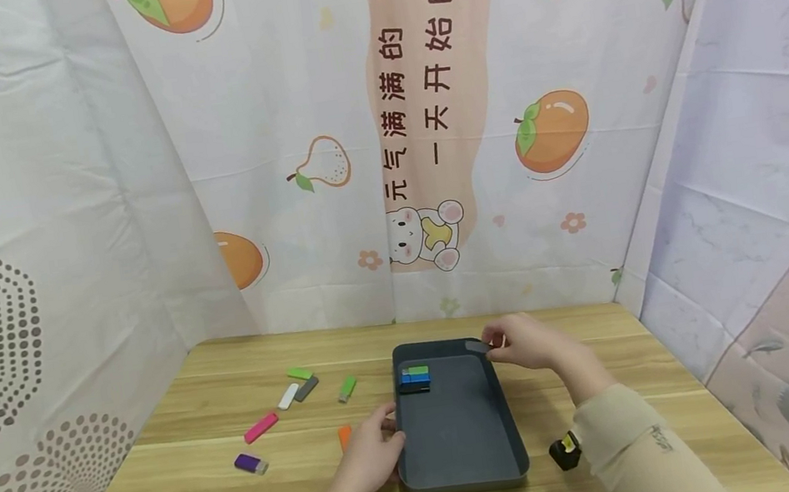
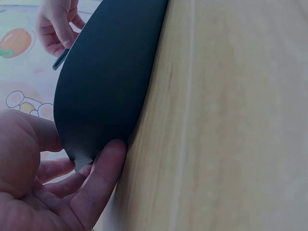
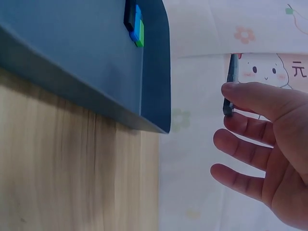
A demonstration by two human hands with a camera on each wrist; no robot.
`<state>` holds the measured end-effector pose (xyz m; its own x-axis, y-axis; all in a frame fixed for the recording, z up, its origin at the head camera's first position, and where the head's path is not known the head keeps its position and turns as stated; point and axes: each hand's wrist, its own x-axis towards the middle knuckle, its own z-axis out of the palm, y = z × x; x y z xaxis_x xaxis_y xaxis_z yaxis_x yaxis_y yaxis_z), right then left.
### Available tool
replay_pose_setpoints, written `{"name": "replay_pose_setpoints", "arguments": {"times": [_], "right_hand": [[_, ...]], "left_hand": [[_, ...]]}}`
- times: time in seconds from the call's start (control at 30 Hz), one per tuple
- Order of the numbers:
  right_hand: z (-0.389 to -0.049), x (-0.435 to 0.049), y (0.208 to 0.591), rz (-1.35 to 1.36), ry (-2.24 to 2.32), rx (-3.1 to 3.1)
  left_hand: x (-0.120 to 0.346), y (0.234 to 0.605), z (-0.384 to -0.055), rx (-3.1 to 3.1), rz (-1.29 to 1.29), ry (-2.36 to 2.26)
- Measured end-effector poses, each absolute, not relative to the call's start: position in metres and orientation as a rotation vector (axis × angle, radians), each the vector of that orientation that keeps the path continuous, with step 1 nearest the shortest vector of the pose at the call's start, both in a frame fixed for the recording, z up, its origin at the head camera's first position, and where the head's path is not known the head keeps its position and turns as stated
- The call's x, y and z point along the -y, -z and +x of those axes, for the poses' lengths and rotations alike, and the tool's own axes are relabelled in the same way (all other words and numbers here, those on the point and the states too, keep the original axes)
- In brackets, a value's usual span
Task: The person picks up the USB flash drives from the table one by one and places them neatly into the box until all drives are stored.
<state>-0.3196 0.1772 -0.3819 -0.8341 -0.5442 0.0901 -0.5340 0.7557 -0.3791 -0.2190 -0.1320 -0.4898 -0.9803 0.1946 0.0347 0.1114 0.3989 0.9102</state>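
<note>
A dark grey tray (image 1: 459, 438) lies on the table, with green, blue and black USB sticks (image 1: 414, 378) side by side in its far left part. My left hand (image 1: 371, 455) holds the tray's left side; in the left wrist view its fingers (image 2: 103, 178) curl against the wall. Over the tray's far right corner, my right hand (image 1: 525, 341) pinches a slim dark grey stick (image 3: 231, 91), which looks like a USB stick, between thumb and forefinger. The other fingers spread apart. Part of the stick is hidden by the fingertips.
Loose on the table to the left lie several USB sticks: pink (image 1: 261, 428), purple (image 1: 249, 463), white (image 1: 289, 396), grey (image 1: 306, 389), green (image 1: 347, 388) and orange (image 1: 345, 435). A small black-and-yellow object (image 1: 565, 451) sits beside the right sleeve. Printed curtains (image 1: 327, 306) enclose the table.
</note>
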Motion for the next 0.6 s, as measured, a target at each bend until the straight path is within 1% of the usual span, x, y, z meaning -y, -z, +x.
{"name": "replay_pose_setpoints", "arguments": {"times": [0.3, 0.6], "right_hand": [[-0.324, -0.158, 0.378, -0.89, 0.605, -2.898], [-0.331, -0.144, 0.385, -0.914, 0.563, -2.912]], "left_hand": [[0.132, 0.494, -0.221, -2.565, 0.282, -1.648], [0.133, 0.494, -0.222, -2.596, 0.293, -1.615]]}}
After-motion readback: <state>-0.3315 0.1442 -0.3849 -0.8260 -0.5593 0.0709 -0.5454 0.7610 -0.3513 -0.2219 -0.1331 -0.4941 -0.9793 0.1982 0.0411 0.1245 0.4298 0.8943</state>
